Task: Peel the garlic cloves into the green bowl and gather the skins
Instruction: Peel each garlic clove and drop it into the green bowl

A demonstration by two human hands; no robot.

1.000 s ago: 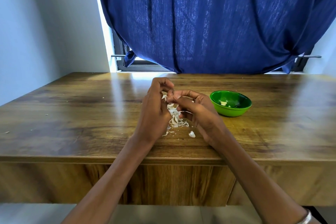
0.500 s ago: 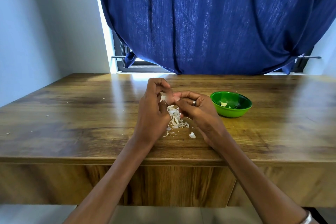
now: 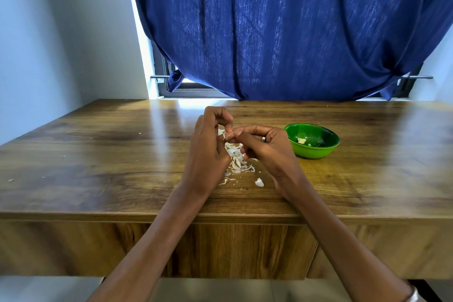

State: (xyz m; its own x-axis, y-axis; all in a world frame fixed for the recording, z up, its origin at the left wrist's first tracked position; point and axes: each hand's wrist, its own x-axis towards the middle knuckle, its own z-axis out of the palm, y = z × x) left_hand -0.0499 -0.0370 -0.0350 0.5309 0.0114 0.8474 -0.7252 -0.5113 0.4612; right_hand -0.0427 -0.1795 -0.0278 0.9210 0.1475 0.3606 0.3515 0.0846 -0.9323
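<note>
Over the middle of the wooden table (image 3: 98,159), my left hand (image 3: 208,149) and my right hand (image 3: 264,149) meet, fingers curled. Between their fingertips they pinch a small garlic clove (image 3: 227,134), mostly hidden by the fingers. Under the hands lies a loose heap of white garlic skins (image 3: 237,164), with one stray piece (image 3: 259,182) nearer the front edge. The green bowl (image 3: 326,152) stands to the right of my right hand and holds a few pale peeled pieces (image 3: 302,140).
A dark blue curtain (image 3: 282,27) hangs over the window behind the table. Small skin crumbs (image 3: 11,180) dot the table's left side. The table's front edge (image 3: 220,217) runs under my forearms.
Both hands have stayed together over the skin heap, shifting only slightly as the fingers work on the clove. The bowl and the skins have not moved.
</note>
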